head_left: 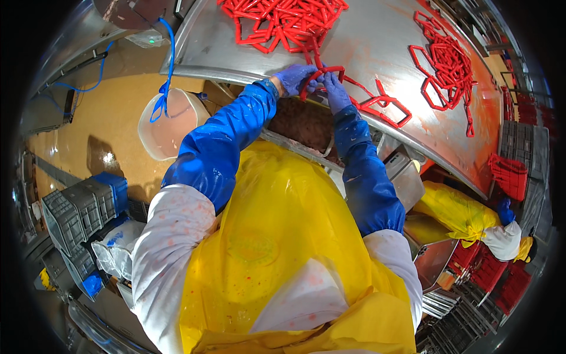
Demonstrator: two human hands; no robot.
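Note:
A string of red sausage links [333, 69] hangs between my two purple-gloved hands, over the near edge of the steel table [359, 47]. The fingers of my left hand [295, 78] are closed on the links from the left. Close beside it, my right hand [336, 93] grips the same string, its fingers up against the links. One link dangles below the left fingers. Part of the string runs up to a big pile of red sausages [283, 20] at the far side, and more links [386, 109] lie on the table to the right.
A second pile of linked sausages [451, 68] lies farther right on the table. Below my hands sits a tub of pinkish ground meat [303, 124]. A whitish bin [171, 124] stands on the floor at left, near grey crates [79, 209]. At right is another person in a yellow apron [454, 209].

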